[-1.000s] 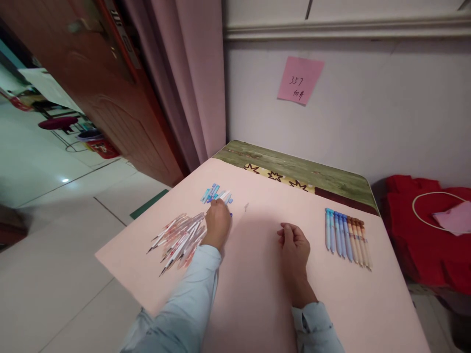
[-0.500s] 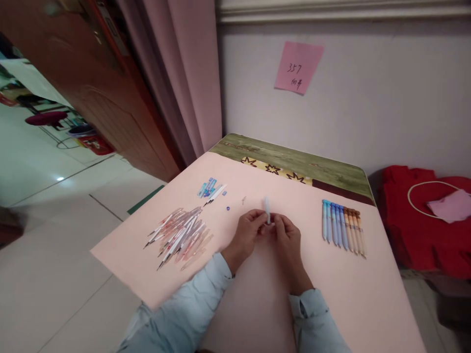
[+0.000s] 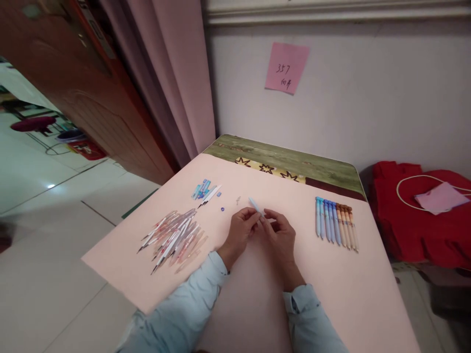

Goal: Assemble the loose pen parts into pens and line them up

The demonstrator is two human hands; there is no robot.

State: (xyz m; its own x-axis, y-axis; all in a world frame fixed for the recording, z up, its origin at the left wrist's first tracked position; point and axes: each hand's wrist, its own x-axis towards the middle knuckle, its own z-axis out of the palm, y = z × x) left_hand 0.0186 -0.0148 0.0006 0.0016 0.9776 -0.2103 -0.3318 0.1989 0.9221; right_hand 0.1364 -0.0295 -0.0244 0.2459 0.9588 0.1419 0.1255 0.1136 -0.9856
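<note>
We hold a slim pale-blue tube [image 3: 253,203] between our two hands, its free end slanting up and away to the left beyond our fingertips. Our left hand [image 3: 241,229] pinches it with thumb and fingers, and our right hand [image 3: 281,235] closes in against its lower end, fingers curled; just how the right fingertips grip is hidden. To the left of our left hand lies a loose heap of clear barrels and white refills [image 3: 175,240]. Beyond that hand, farther from us, sit a cluster of small blue pieces [image 3: 202,189] and, nearer, a little blue ring [image 3: 222,209]. Right of our right hand, well apart, blue and brown pens [image 3: 331,220] lie side by side on the pink sheet [image 3: 338,294].
</note>
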